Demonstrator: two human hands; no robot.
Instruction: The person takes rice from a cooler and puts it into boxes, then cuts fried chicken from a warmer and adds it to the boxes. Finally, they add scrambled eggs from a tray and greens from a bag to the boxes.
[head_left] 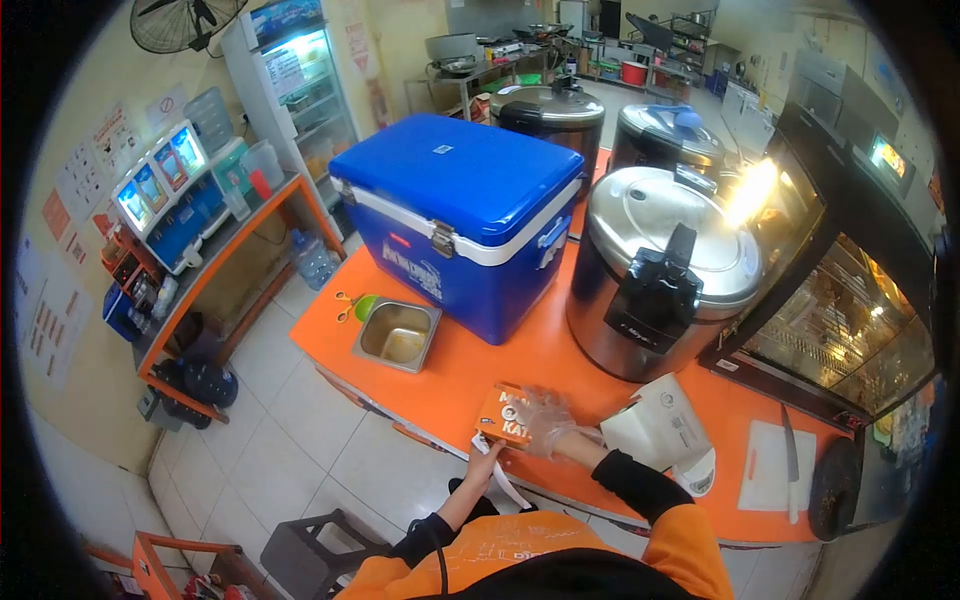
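Note:
At the front edge of the orange counter (460, 372), a small orange food box (502, 414) with white lettering is between my two hands. My left hand (484, 460) grips its near left corner, and a white paper strip (510, 482) hangs beside the fingers. My right hand (546, 424), in a clear plastic glove, is closed over the box's right end, hiding part of the lettering. Just right of that wrist lies a white carton (655, 428) with dark print. A steel pan (398, 336) stands left of the box.
A blue cooler box (455, 220) and large steel rice cookers (665, 260) stand behind my hands. On the right are a knife (792, 460) on a white cutting board (768, 465) and a lit glass display cabinet (830, 320). A grey stool (315, 550) stands on the floor.

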